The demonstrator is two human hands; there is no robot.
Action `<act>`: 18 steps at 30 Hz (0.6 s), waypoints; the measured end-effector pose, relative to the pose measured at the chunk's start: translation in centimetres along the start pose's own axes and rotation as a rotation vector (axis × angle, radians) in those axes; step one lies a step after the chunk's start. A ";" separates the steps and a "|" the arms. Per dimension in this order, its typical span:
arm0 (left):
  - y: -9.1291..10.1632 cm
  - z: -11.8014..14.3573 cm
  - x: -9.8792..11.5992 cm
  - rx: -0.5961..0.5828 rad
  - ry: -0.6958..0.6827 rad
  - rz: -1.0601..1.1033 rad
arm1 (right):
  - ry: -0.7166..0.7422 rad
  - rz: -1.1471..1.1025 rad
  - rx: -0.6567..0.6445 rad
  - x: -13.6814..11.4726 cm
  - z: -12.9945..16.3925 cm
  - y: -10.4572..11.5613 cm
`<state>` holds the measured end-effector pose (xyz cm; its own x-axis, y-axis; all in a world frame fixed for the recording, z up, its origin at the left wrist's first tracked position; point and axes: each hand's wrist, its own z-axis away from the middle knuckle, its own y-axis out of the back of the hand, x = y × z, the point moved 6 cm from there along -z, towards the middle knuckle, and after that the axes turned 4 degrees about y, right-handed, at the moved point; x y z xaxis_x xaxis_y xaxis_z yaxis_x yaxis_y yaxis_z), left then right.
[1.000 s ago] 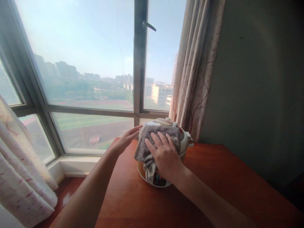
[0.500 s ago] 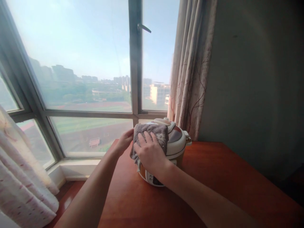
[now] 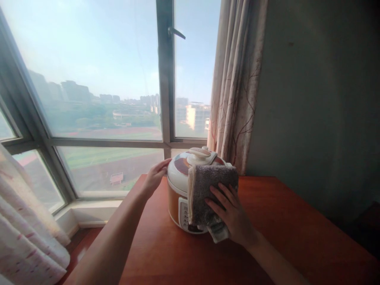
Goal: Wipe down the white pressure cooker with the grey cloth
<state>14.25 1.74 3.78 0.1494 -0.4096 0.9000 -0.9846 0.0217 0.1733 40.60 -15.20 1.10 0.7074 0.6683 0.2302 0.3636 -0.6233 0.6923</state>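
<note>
A white and orange rice cooker [image 3: 178, 186] stands on a reddish wooden table [image 3: 285, 229] by the window. My right hand [image 3: 230, 213] presses a grey towel [image 3: 204, 190] flat against the cooker's front right side; the towel covers part of the lid and body. My left hand [image 3: 156, 176] rests on the cooker's left edge, fingers on the lid rim, steadying it. The cooker's control panel [image 3: 183, 211] shows to the left of the towel.
A large window [image 3: 118, 99] with a dark frame and a handle [image 3: 175, 32] is behind the cooker. Patterned curtains hang at the right [image 3: 237, 87] and at the lower left [image 3: 26, 221]. A grey wall [image 3: 320, 99] borders the table on the right.
My right hand has slid the towel from the lid's left top to the cooker's front right side. The lid's left part is now uncovered. My left hand stays on the left edge.
</note>
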 end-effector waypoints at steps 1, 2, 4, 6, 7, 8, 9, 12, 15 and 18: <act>-0.1 0.1 0.0 -0.006 0.013 0.010 | -0.056 -0.029 0.049 1.0 0.2 -0.1; -0.1 0.2 0.1 -0.007 0.020 0.022 | -0.114 -0.063 0.110 2.1 0.1 -0.1; -0.2 0.4 0.5 0.001 0.015 0.039 | -0.226 -0.132 0.217 4.2 -0.5 -0.1; -0.3 0.6 0.8 0.021 0.010 0.037 | -0.301 -0.188 0.267 6.3 -1.7 -0.1; -0.3 0.7 1.0 0.034 0.015 0.029 | -0.322 -0.214 0.265 7.2 -2.4 0.0; -0.4 0.8 1.1 0.047 0.025 0.021 | -0.338 -0.238 0.250 8.2 -3.2 0.0; -0.5 0.8 1.2 0.059 0.039 0.011 | -0.354 -0.263 0.225 9.2 -3.9 0.0; -0.9 0.8 1.6 0.080 0.062 -0.041 | -0.420 -0.325 0.127 12.4 -6.1 -0.3; -1.4 0.6 1.9 0.088 0.018 -0.098 | -0.620 -0.384 -0.001 16.0 -7.8 -1.6; -1.8 0.3 1.6 0.090 -0.017 -0.130 | -0.819 -0.424 -0.117 19.0 -9.3 -3.2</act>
<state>16.26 0.75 4.80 0.2753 -0.4187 0.8654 -0.9613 -0.1142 0.2506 47.20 3.24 9.61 0.7529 0.3083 -0.5814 0.6576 -0.3178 0.6830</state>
